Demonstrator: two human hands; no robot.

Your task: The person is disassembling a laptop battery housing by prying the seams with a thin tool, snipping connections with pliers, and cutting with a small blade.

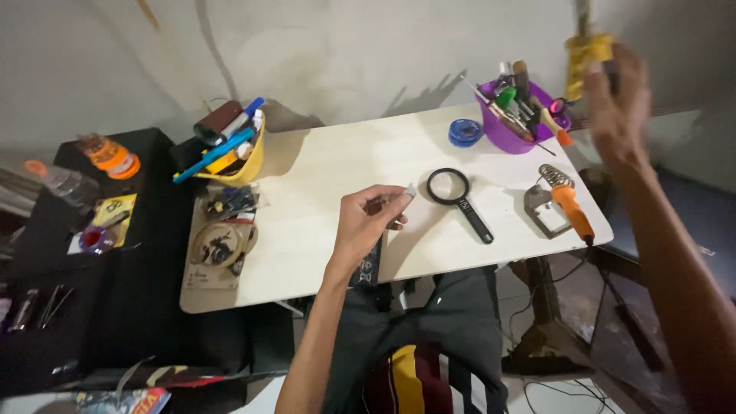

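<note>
Both hands are raised over a pale wooden bench [337,161]. Nearest, the left hand [368,222] comes up from the lap on a bare forearm, wrist bent, its thumb and forefinger pinched on a tiny pale piece [411,189] held just above the benchtop; a dark flat board [370,264] lies under the wrist at the bench's near edge. Beside that hand lies a black magnifying glass [458,198], handle pointing toward the near right corner. Further right rests an orange-handled soldering iron [571,207] beside its metal stand [543,211]. At the bench's left edge sits a flat brown card [218,249] carrying small dark parts, and beyond it a yellow tub [238,157] stuffed with blue pens and a brown roll. On a black surface to the left lie a yellow label [115,208] and an orange roll of tape [113,156]. At the far right corner a purple bowl [510,126] holds tools, a blue round tin [465,133] just beside it. Farthest, the right hand [617,107] is stretched up and out, blurred, closed around a yellow object [586,57] near the wall.
</note>
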